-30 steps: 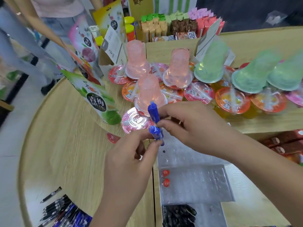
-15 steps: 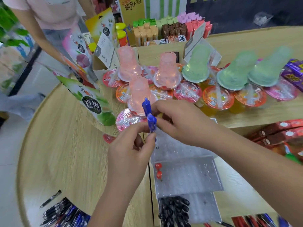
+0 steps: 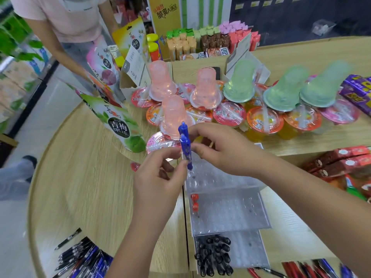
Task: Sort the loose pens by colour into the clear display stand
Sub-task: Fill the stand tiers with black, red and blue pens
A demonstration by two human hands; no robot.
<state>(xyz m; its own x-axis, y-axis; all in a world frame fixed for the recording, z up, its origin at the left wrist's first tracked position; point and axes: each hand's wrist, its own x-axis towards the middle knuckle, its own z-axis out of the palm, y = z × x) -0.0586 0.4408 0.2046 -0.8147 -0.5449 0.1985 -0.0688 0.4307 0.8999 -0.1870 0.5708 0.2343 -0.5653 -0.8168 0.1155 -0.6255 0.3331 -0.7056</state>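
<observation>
Pens (image 3: 84, 255) lie loose in a heap on the desk (image 3: 90, 177) at lower left. Further right, the left hand (image 3: 158, 181) pinches two blue pens (image 3: 185, 145) between thumb and fingertip; the right hand (image 3: 220, 151) curls its fingers round them too, above the top tier of the clear display stand (image 3: 230, 209).

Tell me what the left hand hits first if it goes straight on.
Probably the pink-lidded jelly cup just beyond the left hand, which pinches a blue pen; depth is unclear.

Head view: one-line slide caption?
Left hand and right hand hold two blue pens above the clear display stand; red pens and black pens already slotted.
</observation>
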